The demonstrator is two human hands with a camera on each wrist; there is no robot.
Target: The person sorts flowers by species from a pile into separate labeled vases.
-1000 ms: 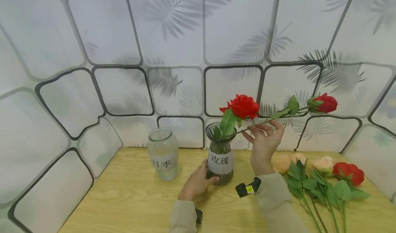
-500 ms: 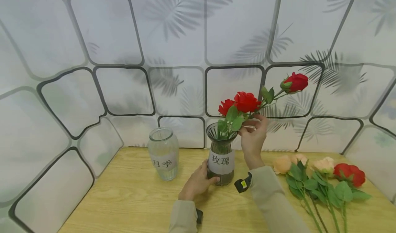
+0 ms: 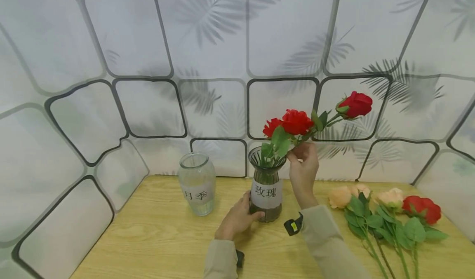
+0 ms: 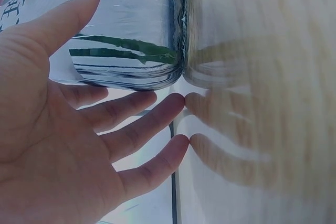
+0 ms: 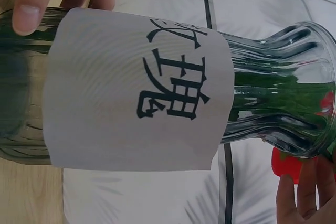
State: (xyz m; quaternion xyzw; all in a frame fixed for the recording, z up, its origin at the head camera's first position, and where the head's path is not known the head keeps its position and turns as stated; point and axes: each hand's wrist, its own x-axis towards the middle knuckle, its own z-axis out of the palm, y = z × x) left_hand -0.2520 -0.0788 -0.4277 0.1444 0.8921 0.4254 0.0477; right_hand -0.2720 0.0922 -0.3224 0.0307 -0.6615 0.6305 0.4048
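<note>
A dark ribbed glass vase (image 3: 267, 216) with a white paper label (image 5: 131, 93) stands upright on the table. My left hand (image 3: 237, 217) holds its lower part, thumb in front and the other fingers along the side, as the left wrist view shows. At the right of the rim, my right hand (image 3: 305, 169) pinches the stem of a red rosebud (image 3: 355, 105) that leans up to the right. Its lower stem is hidden behind leaves and fingers. Open red roses (image 3: 297, 122) rise from the vase mouth, and green stems (image 4: 121, 51) show through the glass.
Left of the vase stands a clear glass vase (image 3: 196, 202) with its own label. On the right lie peach flowers (image 3: 339, 197) and a red flower (image 3: 423, 209) with long stems. A patterned cloth wall (image 3: 211, 114) closes off the table's back and sides.
My right hand has moved left toward the vase rim, bringing the rosebud left and tilting it more upright. In the last half second it shifted only slightly. My left hand stayed on the vase.
</note>
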